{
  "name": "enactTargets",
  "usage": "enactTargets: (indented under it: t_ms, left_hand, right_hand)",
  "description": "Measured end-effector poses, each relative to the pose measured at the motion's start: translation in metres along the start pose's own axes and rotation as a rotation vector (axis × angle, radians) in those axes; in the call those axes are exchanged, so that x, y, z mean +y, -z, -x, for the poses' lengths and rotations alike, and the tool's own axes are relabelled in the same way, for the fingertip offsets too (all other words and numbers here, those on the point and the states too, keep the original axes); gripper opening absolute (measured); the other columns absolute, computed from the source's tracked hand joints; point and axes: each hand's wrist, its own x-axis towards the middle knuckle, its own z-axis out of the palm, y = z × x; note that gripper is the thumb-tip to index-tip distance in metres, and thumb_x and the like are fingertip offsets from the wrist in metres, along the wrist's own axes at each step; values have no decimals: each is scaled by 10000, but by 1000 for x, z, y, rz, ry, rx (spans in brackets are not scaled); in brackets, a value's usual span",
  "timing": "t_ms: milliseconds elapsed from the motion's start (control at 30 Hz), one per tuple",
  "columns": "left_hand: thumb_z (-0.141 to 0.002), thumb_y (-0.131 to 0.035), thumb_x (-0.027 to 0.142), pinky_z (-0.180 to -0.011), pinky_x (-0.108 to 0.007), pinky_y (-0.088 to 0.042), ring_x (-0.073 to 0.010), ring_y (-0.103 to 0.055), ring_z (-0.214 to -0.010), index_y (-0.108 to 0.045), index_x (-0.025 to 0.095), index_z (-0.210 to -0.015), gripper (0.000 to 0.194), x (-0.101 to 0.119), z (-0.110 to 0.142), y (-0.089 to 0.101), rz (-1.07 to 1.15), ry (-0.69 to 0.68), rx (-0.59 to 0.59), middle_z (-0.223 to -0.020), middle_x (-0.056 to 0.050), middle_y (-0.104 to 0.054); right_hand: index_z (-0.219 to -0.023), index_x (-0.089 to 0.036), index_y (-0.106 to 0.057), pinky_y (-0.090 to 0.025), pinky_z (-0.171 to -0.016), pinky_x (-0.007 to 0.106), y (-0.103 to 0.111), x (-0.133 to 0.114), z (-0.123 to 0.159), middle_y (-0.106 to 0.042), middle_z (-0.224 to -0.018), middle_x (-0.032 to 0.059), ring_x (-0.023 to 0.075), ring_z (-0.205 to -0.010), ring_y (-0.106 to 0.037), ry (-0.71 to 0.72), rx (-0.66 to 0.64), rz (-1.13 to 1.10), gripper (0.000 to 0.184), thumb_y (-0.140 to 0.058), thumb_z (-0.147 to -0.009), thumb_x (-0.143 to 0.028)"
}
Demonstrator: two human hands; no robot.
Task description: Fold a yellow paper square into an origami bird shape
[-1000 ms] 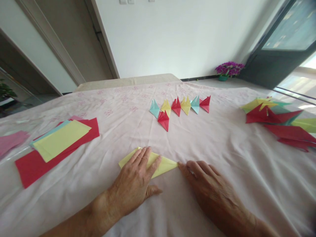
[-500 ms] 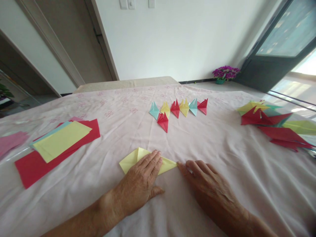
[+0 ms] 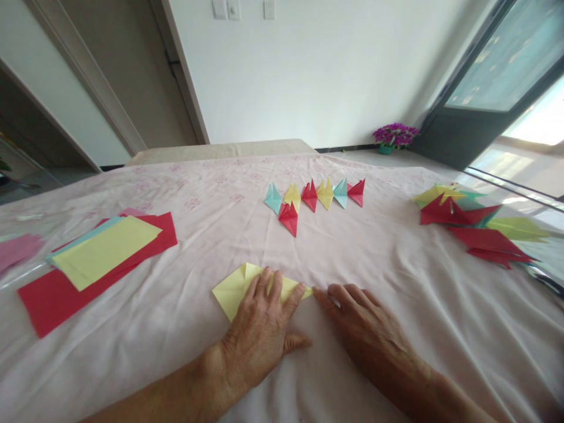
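Has paper (image 3: 231,288) on the tablecloth (image 3: 176,317), before a row of figures (image 3: 309,197), between stacked sheets (image 3: 108,252) left and folded pieces (image 3: 467,217) right.

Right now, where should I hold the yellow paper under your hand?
I'd probably grip the yellow paper by its wide end, from the left: that corner lies uncovered, while the left hand covers the middle and the right hand meets the narrow tip.

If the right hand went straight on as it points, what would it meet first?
The folded yellow paper, at its tip; beyond that, probably the left hand, though depth is hard to judge.
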Motion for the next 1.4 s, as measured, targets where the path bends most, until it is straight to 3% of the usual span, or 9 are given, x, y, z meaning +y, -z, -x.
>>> enactTargets:
  t_ms: [200, 367, 467, 567, 633, 733, 833, 1100, 1400]
  left_hand:
    - [-739, -619, 626, -1029, -593, -386, -425, -421, -1303, -435, 234, -1397, 787, 2, 2, -2, -5, 18, -15, -1374, -229, -497]
    - [-745, -635, 612, -1045, -590, -371, -399, -428, -1306, -442, 222, -1378, 769, 2, 2, -5, 24, 30, 20, -1368, -201, -513]
    - [-768, -647, 568, -1059, -560, -377, -372, -438, -1305, -442, 213, -1376, 734, -8, 5, -3, 81, -27, 39, -1370, -176, -520]
    - [-874, -577, 445, -1080, -466, -395, -291, -467, -1295, -504, 223, -1329, 512, -30, 9, 2, 188, -78, 67, -1373, -120, -532]
    - [-944, -486, 336, -1057, -394, -428, -220, -536, -1224, -582, 239, -1242, 327, -47, 12, 6, 276, 4, 106, -1297, -67, -595]
    - [-952, -445, 253, -941, -337, -502, -194, -605, -1098, -605, 224, -1208, 303, -70, 12, 14, 339, 217, 167, -1196, -64, -629]
    - [-950, -433, 246, -880, -312, -512, -177, -643, -982, -581, 203, -1242, 330, -80, 10, 19, 396, 322, 137, -1101, -60, -661]
    - [-891, -551, 289, -864, -354, -446, -213, -628, -950, -582, 237, -1250, 364, -77, 6, 27, 274, 338, 93, -982, -29, -709]
    - [-824, -584, 237, -659, -242, -440, -156, -653, -779, -598, 283, -1219, 397, -78, 0, 18, 465, 470, -23, -825, 34, -702]
  right_hand:
    - [-1063, -178, -635, -507, -728, 384, 18, 3, -4, -639, -979, 91, 236, -840, -571, -61, 94, -144, 410, -435, -778, 37]
    - [-1204, -180, -569, -505, -849, 335, 23, -14, -23, -633, -1051, 76, 189, -918, -573, -19, 105, -293, 454, -413, -826, 16]
    - [-1242, -158, -546, -503, -863, 346, 16, -23, -32, -622, -1048, 85, 199, -941, -563, -6, 73, -321, 434, -445, -848, -6]
    - [-1194, -159, -575, -512, -830, 338, 11, -26, -33, -619, -1026, 82, 200, -905, -557, 24, 28, -250, 376, -466, -862, -19]
    - [-1171, -154, -584, -522, -801, 331, 9, -27, -32, -622, -1007, 83, 199, -876, -559, 45, 16, -197, 344, -478, -867, -31]
    - [-1176, -121, -578, -540, -766, 344, 8, -27, -31, -629, -1005, 101, 213, -857, -565, 71, 33, -123, 341, -497, -856, -36]
    - [-1184, -100, -578, -557, -749, 360, 6, -28, -31, -635, -1014, 115, 223, -842, -575, 104, 47, -73, 353, -504, -845, -34]
    - [-1225, -57, -558, -580, -734, 393, 2, -28, -30, -640, -1041, 142, 241, -845, -594, 153, 64, 9, 400, -487, -834, -10]
    - [-1223, -60, -544, -570, -730, 383, 0, -29, -28, -635, -1040, 146, 234, -829, -585, 171, 74, 49, 411, -441, -831, 7]
